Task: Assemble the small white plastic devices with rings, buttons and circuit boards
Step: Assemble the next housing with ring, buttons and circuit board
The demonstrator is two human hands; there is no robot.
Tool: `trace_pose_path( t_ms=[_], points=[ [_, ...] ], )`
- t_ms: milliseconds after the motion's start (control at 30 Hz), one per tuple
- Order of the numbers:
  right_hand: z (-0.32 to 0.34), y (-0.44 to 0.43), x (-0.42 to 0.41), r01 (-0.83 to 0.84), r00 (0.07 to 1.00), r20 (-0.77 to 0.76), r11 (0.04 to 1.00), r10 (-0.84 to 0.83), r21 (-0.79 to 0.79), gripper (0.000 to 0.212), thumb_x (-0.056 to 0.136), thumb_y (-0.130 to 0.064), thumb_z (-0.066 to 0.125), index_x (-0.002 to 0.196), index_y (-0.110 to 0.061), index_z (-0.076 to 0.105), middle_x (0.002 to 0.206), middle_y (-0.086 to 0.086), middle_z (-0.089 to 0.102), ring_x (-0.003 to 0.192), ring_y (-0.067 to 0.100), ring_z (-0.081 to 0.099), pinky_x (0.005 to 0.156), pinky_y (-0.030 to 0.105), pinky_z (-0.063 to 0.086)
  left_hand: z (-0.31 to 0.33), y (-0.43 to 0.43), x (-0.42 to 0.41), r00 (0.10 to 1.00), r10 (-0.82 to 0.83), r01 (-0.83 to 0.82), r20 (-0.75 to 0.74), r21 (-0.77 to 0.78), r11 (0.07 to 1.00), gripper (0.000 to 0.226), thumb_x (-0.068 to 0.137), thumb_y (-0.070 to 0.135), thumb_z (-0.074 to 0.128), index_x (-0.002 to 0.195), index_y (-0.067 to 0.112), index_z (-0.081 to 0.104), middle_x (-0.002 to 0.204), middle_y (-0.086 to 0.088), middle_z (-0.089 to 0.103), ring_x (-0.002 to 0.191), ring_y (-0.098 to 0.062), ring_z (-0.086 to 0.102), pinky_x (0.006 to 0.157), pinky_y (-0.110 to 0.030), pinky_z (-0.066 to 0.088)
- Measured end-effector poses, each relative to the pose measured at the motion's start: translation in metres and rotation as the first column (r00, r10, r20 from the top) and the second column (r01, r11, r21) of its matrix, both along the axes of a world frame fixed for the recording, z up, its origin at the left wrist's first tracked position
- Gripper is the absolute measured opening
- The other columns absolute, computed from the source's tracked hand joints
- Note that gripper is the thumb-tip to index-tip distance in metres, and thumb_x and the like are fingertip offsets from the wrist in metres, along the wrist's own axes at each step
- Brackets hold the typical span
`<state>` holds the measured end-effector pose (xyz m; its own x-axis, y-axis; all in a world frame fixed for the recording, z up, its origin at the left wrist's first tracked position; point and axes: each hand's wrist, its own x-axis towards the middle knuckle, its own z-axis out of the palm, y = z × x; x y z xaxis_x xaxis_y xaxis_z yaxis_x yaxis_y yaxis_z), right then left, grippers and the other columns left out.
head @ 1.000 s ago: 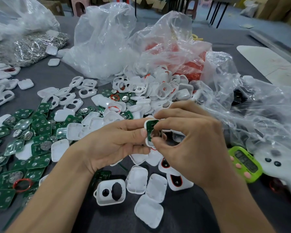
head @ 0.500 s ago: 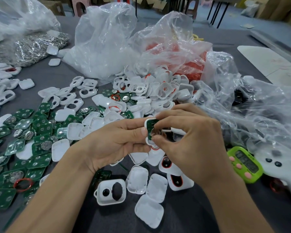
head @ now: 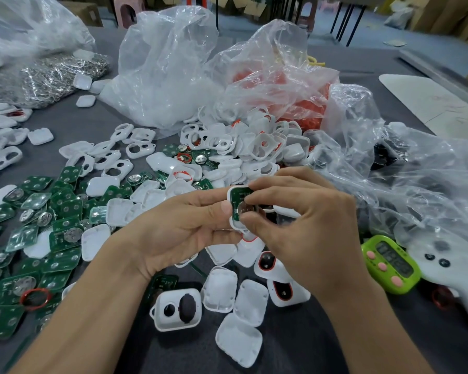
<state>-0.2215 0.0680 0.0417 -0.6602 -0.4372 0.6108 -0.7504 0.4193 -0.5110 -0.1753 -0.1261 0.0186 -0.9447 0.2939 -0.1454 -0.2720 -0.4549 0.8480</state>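
While both hands meet above the middle of the grey table (head: 295, 349), a white shell (head: 232, 222) is held between them, clear of the surface and over the loose parts. Its long axis runs up and down in the view, slightly tilted, with the open face turned toward the camera. A green circuit board (head: 237, 197) sits inside that face, and a round metal cell (head: 246, 209) shows on its lower half. The left hand (head: 179, 230) grips the shell from the left: the thumb lies along the left edge and the other fingers curl behind it. The right hand (head: 308, 238) pinches it from the right, with the index finger bent over the upper right corner and the thumb on the lower part of the board; the remaining fingers are curled. Whether the board is fully seated cannot be told. Directly below the hands lie white back covers (head: 238, 338), hollow side up, a front shell with two holes (head: 177, 309) and two finished units with red rings (head: 280, 282). Loose green boards (head: 62, 241) cover the table to the left. A heap of white housings (head: 254, 144) lies beyond, against clear plastic bags (head: 168, 71). A green timer (head: 389, 263) lies to the right.
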Motion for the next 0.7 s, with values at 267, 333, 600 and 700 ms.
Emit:
trace_pose_path(
  t_ms=[267, 333, 600, 700],
  points=[
    [0.0, 0.001, 0.0, 0.001, 1.0, -0.021, 1.0, 0.0, 0.009, 0.017, 0.073, -0.02, 0.092, 0.088, -0.02, 0.083, 0.099, -0.014, 0.077, 0.101, 0.011, 0.066, 0.095, 0.023, 0.05, -0.002, -0.002, -0.001, 1.0, -0.024, 0.024, -0.008, 0.039, 0.999, 0.05, 0.076, 0.033, 0.089, 0.118, 0.01, 0.076, 0.107, -0.009, 0.075, 0.095, -0.021, 0.074, 0.084, -0.031, 0.06],
    [0.001, 0.0, 0.001, 0.01, 1.0, -0.017, 1.0, -0.009, 0.007, 0.018, 0.072, -0.019, 0.092, 0.087, -0.021, 0.083, 0.098, -0.015, 0.076, 0.1, 0.009, 0.066, 0.096, 0.02, 0.049, -0.003, -0.002, -0.002, 1.0, -0.01, 0.01, -0.001, 0.032, 0.999, 0.055, 0.073, 0.034, 0.091, 0.12, 0.008, 0.075, 0.109, -0.011, 0.074, 0.096, -0.023, 0.073, 0.085, -0.032, 0.06],
    [0.006, 0.014, -0.014, 0.263, 0.941, 0.257, 0.954, -0.221, -0.145, 0.016, 0.079, -0.018, 0.085, 0.091, -0.029, 0.083, 0.085, -0.02, 0.075, 0.082, -0.001, 0.071, 0.08, 0.024, 0.059, -0.006, -0.005, -0.002, 1.0, 0.005, -0.005, -0.005, 0.063, 0.998, 0.063, 0.077, 0.031, 0.088, 0.132, 0.008, 0.069, 0.125, -0.02, 0.071, 0.106, -0.032, 0.072, 0.087, -0.035, 0.059],
    [0.004, 0.027, -0.026, 0.347, 0.89, 0.287, 0.935, -0.353, 0.075, 0.016, 0.081, -0.018, 0.081, 0.088, -0.032, 0.082, 0.071, -0.027, 0.068, 0.066, -0.009, 0.064, 0.065, 0.008, 0.052, -0.007, -0.009, -0.004, 1.0, 0.021, -0.021, -0.003, 0.065, 0.998, 0.063, 0.077, 0.033, 0.088, 0.133, 0.011, 0.069, 0.125, -0.019, 0.071, 0.106, -0.027, 0.072, 0.088, -0.035, 0.06]
  ],
)
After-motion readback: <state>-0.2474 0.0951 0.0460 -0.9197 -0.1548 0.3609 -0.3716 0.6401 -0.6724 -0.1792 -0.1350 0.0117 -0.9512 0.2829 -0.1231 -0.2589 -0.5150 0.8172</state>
